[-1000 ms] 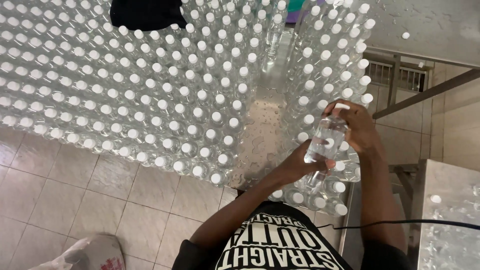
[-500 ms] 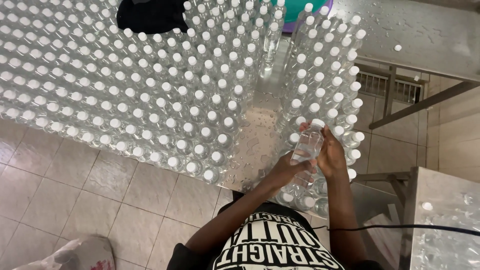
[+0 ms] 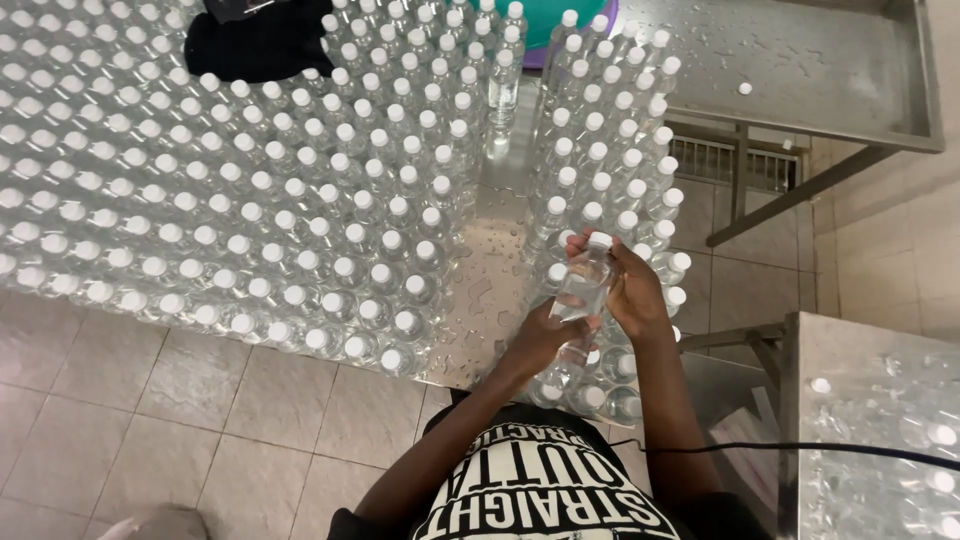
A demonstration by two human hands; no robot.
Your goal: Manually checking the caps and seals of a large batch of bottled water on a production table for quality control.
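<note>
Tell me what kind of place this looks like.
Probably a small water-bottling workshop. Hundreds of clear capped bottles crowd a wet steel table, another steel table stands behind, and both the left hand and right hand hold one bottle.

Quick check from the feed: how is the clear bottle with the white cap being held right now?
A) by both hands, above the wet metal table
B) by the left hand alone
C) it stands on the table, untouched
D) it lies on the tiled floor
A: the left hand grips the lower part of the bottle and the right hand wraps its upper part, above the table.
</note>
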